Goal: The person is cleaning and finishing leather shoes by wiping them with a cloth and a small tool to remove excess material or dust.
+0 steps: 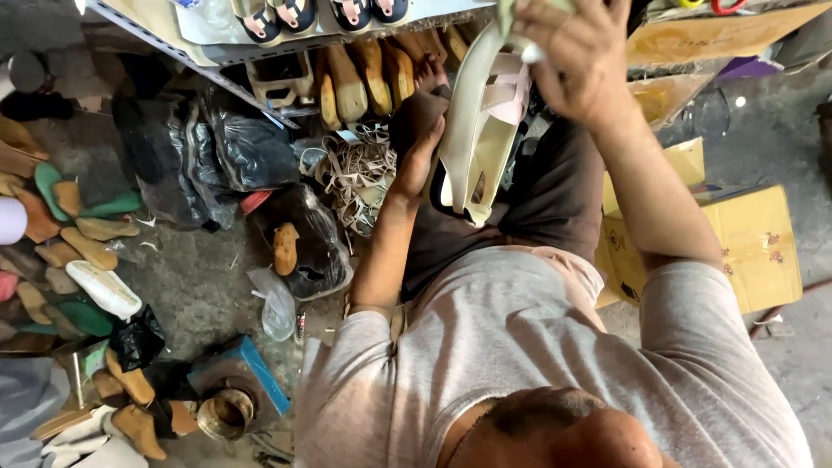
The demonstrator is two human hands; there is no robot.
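Two hands are seen at work on one cream sandal [481, 139], which is held upright over the lap of a seated person in a grey shirt. The left hand [420, 152] is pressed against the sandal's left edge, its fingers curled about the sole. The right hand [576, 56] is closed on the upper end of the sandal, where pale pink straps are gathered. On the floor just left of the left arm, a clear plastic bag [308, 247] with a tan sole inside is seen, and beyond it a tangle of beige straps [355, 173]. Farther left, loose insoles [91, 251] are scattered. At the far end, wooden shoe lasts [364, 78] are lined under a metal shelf [199, 56]. A yellow cardboard box [754, 243] lies to the right.
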